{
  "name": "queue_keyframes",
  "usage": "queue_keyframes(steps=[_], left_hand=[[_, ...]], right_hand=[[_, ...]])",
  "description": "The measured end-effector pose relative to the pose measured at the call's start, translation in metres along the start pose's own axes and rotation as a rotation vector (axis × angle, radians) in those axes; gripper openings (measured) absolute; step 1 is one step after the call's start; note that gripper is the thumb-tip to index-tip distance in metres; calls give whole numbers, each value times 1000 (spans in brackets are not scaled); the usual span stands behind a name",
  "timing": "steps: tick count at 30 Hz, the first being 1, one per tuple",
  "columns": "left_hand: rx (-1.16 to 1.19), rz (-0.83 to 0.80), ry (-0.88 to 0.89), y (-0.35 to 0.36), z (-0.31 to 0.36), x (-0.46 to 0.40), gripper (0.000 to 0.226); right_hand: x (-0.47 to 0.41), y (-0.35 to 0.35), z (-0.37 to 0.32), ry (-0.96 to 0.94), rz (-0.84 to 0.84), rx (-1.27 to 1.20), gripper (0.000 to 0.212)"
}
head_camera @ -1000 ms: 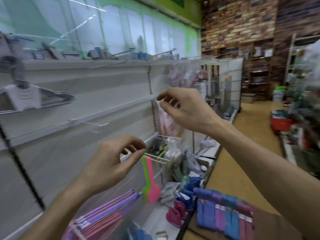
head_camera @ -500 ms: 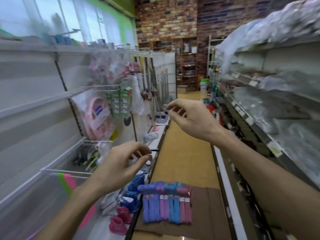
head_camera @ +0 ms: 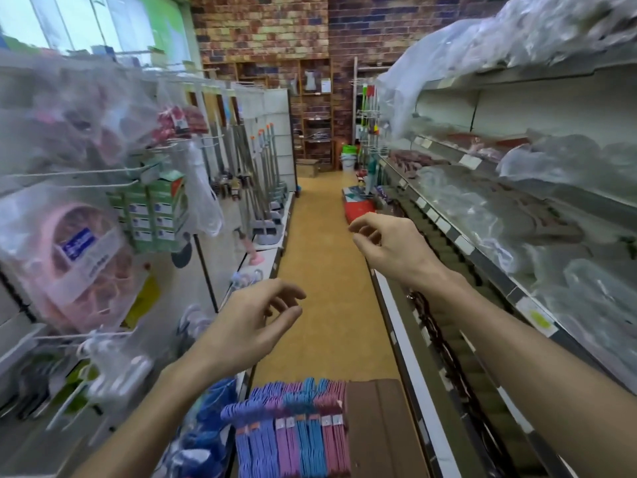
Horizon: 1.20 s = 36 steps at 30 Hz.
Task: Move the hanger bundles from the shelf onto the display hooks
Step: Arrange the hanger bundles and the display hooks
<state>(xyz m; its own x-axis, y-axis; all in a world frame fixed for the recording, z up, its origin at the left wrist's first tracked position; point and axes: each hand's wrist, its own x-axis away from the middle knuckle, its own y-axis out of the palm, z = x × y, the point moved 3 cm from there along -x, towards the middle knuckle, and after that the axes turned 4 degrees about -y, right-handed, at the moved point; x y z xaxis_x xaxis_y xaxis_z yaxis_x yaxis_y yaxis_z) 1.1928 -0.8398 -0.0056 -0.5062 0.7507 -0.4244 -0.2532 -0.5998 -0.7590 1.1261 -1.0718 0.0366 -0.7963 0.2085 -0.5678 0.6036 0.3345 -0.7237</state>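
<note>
left hand (head_camera: pixel 248 322): held in the air, fingers loose, holding nothing | right hand (head_camera: pixel 389 244): held in the air, fingers loosely bent, holding nothing | hanger bundles (head_camera: pixel 293 429): blue, purple and pink, in a row low down, below both hands, beside a brown box (head_camera: pixel 382 429)

Two hands are raised over the aisle floor (head_camera: pixel 324 270), the left hand (head_camera: pixel 248 326) and the right hand (head_camera: pixel 389 246), both holding nothing. Beside the brown cardboard box (head_camera: pixel 379 429), on its left, stand about six hanger bundles (head_camera: pixel 293 432): two purple-blue, one lilac, one blue and two pink, as far as the blur allows. One box carries them. Left of the bundles, two white display hooks (head_camera: pixel 76 177) jut out one above the other.
</note>
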Motion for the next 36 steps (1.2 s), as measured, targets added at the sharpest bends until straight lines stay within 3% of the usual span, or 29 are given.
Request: queue_keyframes(steps=[9,18,36], left_hand=[[68,-86,-119,63,-128,-91,20],[19,-209,-219,207,-258,-110,34],[-151,-355,-270,654,-570,0,33]], right_hand=[[-60,102,108,168,-66,40,26],[-34,263,253,356,-179,14,25],[245,689,546,553,-379,-5,25]])
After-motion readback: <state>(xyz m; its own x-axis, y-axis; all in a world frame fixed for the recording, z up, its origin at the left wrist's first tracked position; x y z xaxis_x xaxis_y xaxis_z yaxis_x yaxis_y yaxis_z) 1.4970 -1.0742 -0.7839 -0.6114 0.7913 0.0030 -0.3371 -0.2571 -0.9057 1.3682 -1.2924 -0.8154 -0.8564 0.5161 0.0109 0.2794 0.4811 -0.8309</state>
